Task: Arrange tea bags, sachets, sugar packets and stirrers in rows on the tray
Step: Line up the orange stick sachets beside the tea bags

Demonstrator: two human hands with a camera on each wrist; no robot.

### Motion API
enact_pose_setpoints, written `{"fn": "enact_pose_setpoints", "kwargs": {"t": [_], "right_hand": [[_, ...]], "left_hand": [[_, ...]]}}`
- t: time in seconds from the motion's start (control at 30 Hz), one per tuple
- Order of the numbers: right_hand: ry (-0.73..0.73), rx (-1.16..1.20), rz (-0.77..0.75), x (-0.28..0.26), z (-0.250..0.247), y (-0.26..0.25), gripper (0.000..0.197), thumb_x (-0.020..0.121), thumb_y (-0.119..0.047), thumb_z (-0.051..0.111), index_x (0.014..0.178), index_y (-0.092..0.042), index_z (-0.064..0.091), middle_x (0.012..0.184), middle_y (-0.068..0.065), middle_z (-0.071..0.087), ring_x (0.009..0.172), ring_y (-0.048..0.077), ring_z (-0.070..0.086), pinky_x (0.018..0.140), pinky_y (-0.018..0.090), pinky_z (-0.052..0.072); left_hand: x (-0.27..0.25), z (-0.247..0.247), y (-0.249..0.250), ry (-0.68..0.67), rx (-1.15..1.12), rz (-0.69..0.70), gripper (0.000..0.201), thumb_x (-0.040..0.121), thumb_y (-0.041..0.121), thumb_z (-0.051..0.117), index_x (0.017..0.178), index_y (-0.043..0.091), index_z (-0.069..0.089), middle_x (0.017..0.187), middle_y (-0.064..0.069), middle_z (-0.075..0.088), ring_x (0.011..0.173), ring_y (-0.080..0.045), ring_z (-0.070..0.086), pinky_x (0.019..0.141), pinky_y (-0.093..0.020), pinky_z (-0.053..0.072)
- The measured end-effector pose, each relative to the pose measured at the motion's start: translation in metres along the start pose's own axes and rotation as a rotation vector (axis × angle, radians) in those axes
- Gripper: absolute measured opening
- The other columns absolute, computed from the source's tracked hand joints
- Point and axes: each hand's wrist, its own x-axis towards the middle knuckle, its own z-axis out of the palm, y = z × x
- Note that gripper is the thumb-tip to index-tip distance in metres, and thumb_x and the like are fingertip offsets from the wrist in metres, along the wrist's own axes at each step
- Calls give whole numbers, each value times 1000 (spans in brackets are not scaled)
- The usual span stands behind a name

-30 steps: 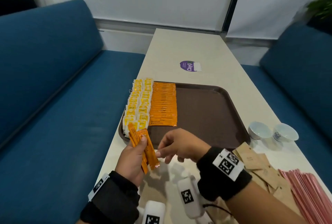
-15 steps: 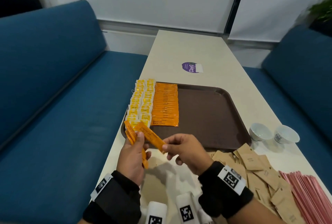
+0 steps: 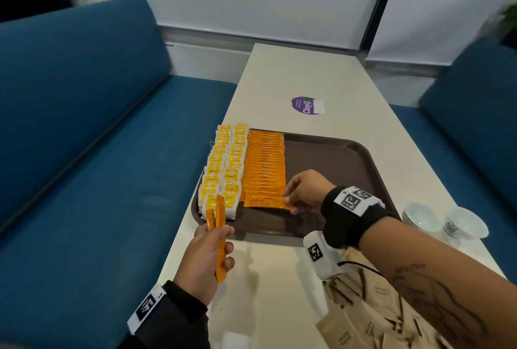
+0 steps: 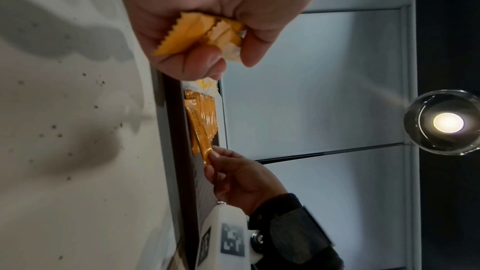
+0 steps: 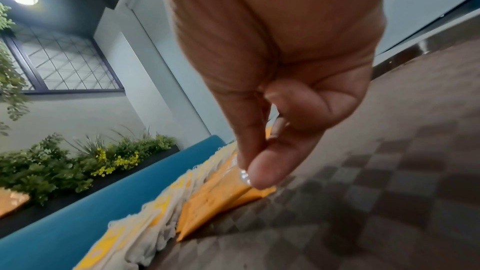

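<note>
A brown tray [image 3: 335, 158] lies on the table with two rows of yellow-and-white tea bags [image 3: 223, 164] at its left and a row of orange coffee sachets [image 3: 264, 161] beside them. My right hand [image 3: 303, 192] pinches the right end of one orange sachet [image 3: 264, 203] at the near end of that row, low over the tray; the pinch shows at the sachet [image 5: 228, 192] in the right wrist view. My left hand [image 3: 208, 256] grips a few upright orange sachets [image 3: 219, 225] at the tray's near left corner, also seen bunched [image 4: 200, 32].
Brown sugar packets [image 3: 372, 318] are heaped at the near right of the table. Two small white cups [image 3: 444, 221] stand right of the tray. A purple sticker [image 3: 306, 105] lies beyond it. Blue sofas flank the table.
My right hand took one sachet from the left hand's bunch and carried it forward onto the tray, to the near end of the orange row. The left hand dropped slightly.
</note>
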Motion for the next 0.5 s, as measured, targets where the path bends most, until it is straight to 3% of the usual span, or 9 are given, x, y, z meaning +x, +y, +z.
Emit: {"fn": "enact_pose_setpoints", "kwargs": {"t": [0.1,0.2,0.3,0.37,0.5], "right_hand": [[-21,-22,27,10,8,-3,6,85,-2,66,86,-6,61,83,10,66,62,17,63,71,28,55],[-17,-47,57,12,13,-5,7,87,-5,64,88,-9,58,77,5,64,58,13,61,51,21,45],[3,-55,91,14,15,-7,10,88,-8,63,87,-11,54,77,3,64,60,12,61,48,21,38],[1,-54,134,17,17,-8,9,89,-10,62,92,-10,53,82,4,66,67,13,62,53,22,40],[18,-72,178,21,18,-7,25,91,-16,61,112,-6,55,105,8,72,84,15,64,77,28,46]], "left_hand": [[2,-3,1,-10,20,1,11,96,14,47,100,16,56,90,-7,58,64,-14,46,51,-26,37],[4,-7,-1,-6,30,0,12,96,15,48,102,17,58,88,-7,61,66,-15,49,53,-27,41],[4,-9,-3,-4,36,-10,12,95,17,49,102,17,59,87,-6,62,66,-15,51,53,-27,44],[4,-8,-4,-4,28,-13,12,95,16,49,102,16,59,86,-6,63,66,-16,51,54,-28,44],[3,-6,-5,-12,22,-7,12,95,16,50,103,15,59,85,-7,64,66,-17,54,58,-31,47]]}}
